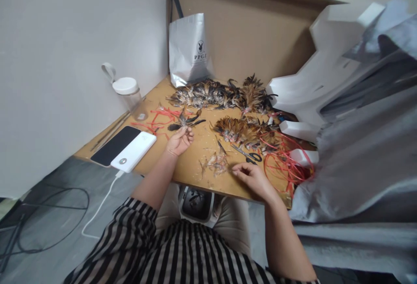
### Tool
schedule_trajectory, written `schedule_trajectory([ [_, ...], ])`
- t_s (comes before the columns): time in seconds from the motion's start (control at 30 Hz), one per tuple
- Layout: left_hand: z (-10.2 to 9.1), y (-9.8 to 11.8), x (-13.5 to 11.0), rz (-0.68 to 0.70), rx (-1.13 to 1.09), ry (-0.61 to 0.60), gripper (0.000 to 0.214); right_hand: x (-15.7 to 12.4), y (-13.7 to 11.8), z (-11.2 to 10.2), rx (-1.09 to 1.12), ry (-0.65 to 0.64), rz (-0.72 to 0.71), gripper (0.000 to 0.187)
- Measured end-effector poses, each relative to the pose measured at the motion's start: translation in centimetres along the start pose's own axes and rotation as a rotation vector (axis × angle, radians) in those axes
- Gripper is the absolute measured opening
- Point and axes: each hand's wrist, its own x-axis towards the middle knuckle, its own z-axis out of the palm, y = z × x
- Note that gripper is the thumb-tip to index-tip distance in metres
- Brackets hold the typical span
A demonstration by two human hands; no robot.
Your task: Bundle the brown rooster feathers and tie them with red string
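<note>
The surface [187,172], of wood tone, carries all items noted except the bin. A silver bag [185,51] stands upright at its rear left. Before the bag runs the back feather row [208,95], brown and black; the front feather row [239,132] lies nearer the person, right of centre. A red string tangle [280,162] sits at the right end. Below the near edge, between the knees, is a bin [197,221] with dark contents. On the left, a power bank [133,151] lies against a phone [116,145], with a lidded bottle [126,86] behind.

Left hand [180,140]: thumb and fingers closed, pinching a small feather bunch [183,119] above the left-centre surface. Right hand [252,177]: fingers curled, thumb near forefinger, over the near edge; whether anything is gripped cannot be determined. Scissors [250,154] lie just beyond it; feather scraps [215,163] lie just to its left.
</note>
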Motion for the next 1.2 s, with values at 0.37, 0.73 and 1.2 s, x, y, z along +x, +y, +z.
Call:
schedule_trajectory([
  [0.37, -0.4, -0.8, 0.2, -0.066, 0.114, -0.043, 0.002, 2.6, -2.6, 3.8, -0.512, 0.195, -0.257, 0.016],
  [0.73, -0.7, -1.1, 0.5, -0.101, 0.112, -0.054, 0.004, 5.6, -3.2, 2.7, -0.056, 0.427, -0.183, 0.016],
  [1.2, -0.7, -1.3, 1.0, -0.021, 0.087, -0.078, 0.012, 12.5, -6.0, 8.0, 1.122, 0.226, 0.193, 0.022],
])
